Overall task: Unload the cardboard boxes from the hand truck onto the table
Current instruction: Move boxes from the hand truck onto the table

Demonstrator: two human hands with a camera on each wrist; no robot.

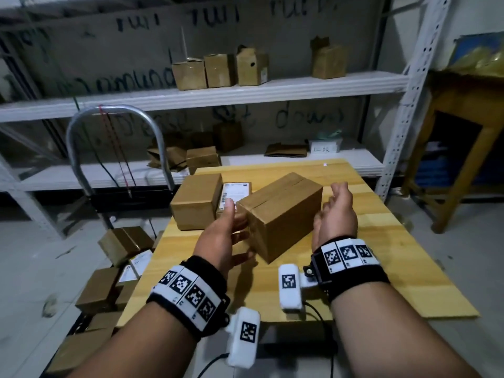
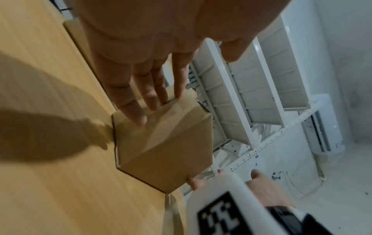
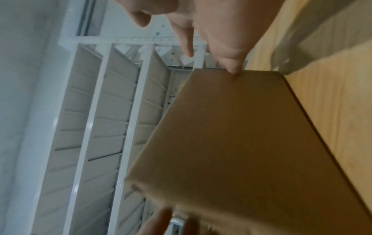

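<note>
the cardboard box (image 1: 281, 214) is sitting on the table (image 1: 381, 241), right of two others. the left hand (image 1: 226, 236) is touching its near end with straight fingers, and the right hand (image 1: 336, 214) is hovering apart, fingers relaxed. it is looking stiff and light, best clasped by opposite ends.

This is a storeroom or small stockroom — probably the back room of a parcel or shipping outfit. A white slotted-steel shelving rack (image 1: 207, 94) runs along the back wall, its 2 visible shelves carrying small cardboard boxes (image 1: 221, 69), some torn open, plus flattened cardboard (image 1: 286, 150). A hand truck (image 1: 81, 148) with a bent metal handle stands on the bare grey floor (image 1: 32, 257), loaded with more brown boxes (image 1: 95, 290), some bearing white shipping labels. A plain wooden counter (image 1: 381, 257) holds taped cartons — one labelled box (image 1: 234, 193) among them. Blurred handwriting marks the wall sheet behind the rack.
</note>
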